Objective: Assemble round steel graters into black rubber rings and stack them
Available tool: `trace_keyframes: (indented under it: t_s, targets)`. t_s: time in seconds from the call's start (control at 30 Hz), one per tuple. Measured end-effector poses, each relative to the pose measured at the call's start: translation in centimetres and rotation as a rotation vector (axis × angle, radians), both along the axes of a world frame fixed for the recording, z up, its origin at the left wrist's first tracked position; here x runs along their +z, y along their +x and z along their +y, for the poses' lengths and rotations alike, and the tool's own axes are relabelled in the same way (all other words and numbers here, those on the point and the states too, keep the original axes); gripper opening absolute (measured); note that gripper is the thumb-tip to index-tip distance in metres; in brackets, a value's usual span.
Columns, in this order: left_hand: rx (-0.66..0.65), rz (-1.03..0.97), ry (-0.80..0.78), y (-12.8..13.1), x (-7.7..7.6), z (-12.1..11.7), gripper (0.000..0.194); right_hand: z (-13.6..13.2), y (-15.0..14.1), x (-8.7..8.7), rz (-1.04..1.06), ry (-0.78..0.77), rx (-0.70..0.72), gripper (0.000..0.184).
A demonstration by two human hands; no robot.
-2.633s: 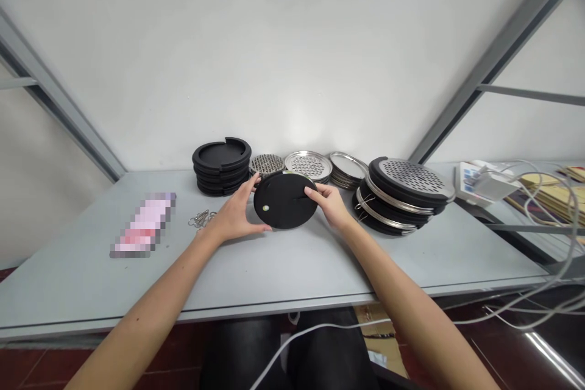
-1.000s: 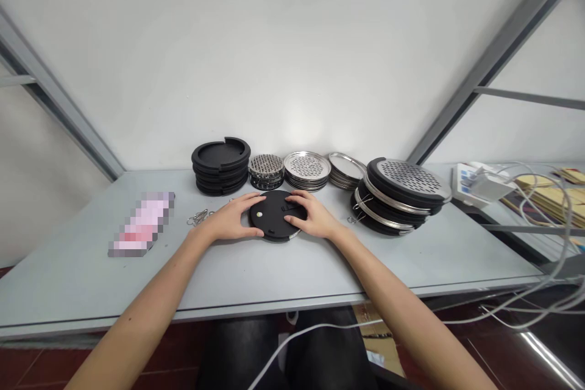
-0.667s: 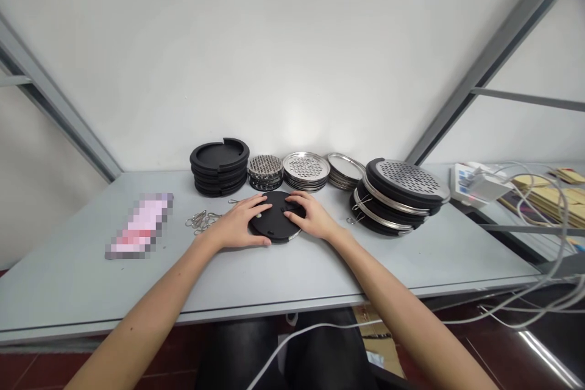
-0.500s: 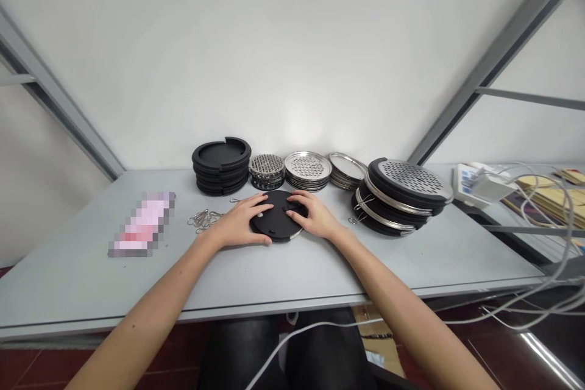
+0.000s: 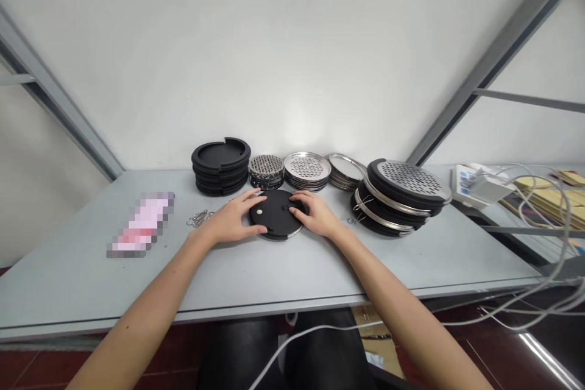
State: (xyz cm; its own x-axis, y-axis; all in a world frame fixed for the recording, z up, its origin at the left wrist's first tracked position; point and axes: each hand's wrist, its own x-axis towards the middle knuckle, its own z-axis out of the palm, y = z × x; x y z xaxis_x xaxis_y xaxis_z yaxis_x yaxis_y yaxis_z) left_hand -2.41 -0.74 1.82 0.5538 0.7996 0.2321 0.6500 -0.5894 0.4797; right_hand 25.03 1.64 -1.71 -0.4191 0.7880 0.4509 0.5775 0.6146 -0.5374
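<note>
Bright, even light without a visible source; soft glare on the smooth white wall [image 5: 299, 125]; sharp streak on the glossy dark floor [image 5: 543, 356]; faint shadows on the pale grey bench [image 5: 292, 280]; wide-angle bowing along the grey metal frame bar [image 5: 59, 100]; pixelated pink-and-white patch [image 5: 139, 224].

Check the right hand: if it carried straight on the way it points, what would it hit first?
The black round disc: the right hand's fingertips rest on it. Past that, probably the stack of spiked grater discs, though depth is unclear.

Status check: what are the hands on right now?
Left hand, right hand on black disc, flat on table. Wire clips left; grater stack right.
</note>
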Motion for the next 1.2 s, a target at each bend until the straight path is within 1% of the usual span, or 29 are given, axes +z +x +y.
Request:
trace_keyframes:
  t_s: [0.1, 0.17, 0.23, 0.27, 0.3, 0.37, 0.5, 0.67, 0.77, 0.9, 1.1, 1.2]
  targets:
    - [0.112, -0.134, -0.001, -1.1, 0.6, 0.5, 0.052, 0.1, 0.2, 0.0, 0.005, -0.005, 0.0, 0.028]
    - [0.208, -0.208, -0.031, -2.2, 0.8, 0.9, 0.047, 0.1, 0.2, 0.0, 0.007, -0.008, 0.002, 0.027]
    - [0.274, -0.19, -0.051, -3.3, 0.9, 1.3, 0.041, 0.1, 0.2, 0.0, 0.008, -0.007, 0.004, 0.027]
    - [0.285, -0.152, -0.048, -3.7, 0.9, 1.4, 0.038, 0.1, 0.2, 0.0, 0.007, -0.006, 0.006, 0.027]
    - [0.281, -0.104, -0.04, -4.1, 0.9, 1.5, 0.034, 0.1, 0.2, 0.0, 0.005, -0.003, 0.008, 0.027]
    - [0.226, -0.021, -0.03, -4.7, 1.0, 1.6, 0.03, 0.1, 0.2, 0.0, 0.001, 0.003, 0.011, 0.027]
    - [0.118, 0.048, -0.061, -4.7, 1.3, 1.3, 0.024, 0.2, 0.2, 0.0, -0.008, 0.01, 0.006, 0.026]
    - [0.122, 0.145, -0.17, -4.4, 1.3, 1.1, 0.025, 0.3, 0.2, -0.1, -0.011, 0.011, 0.01, 0.026]
    - [0.111, 0.141, -0.209, -4.4, 1.0, 1.3, 0.025, 0.3, 0.2, -0.1, -0.012, 0.015, 0.005, 0.025]
    - [0.131, 0.121, -0.207, -4.0, 0.7, 1.2, 0.026, 0.3, 0.2, -0.1, -0.012, 0.018, 0.007, 0.025]
    - [0.096, 0.09, -0.131, -2.8, 0.3, 1.0, 0.02, 0.2, 0.2, 0.0, -0.016, 0.021, 0.004, 0.025]
    - [0.079, 0.091, -0.116, -2.3, 0.0, 1.0, 0.018, 0.2, 0.2, 0.0, -0.017, 0.025, 0.008, 0.024]
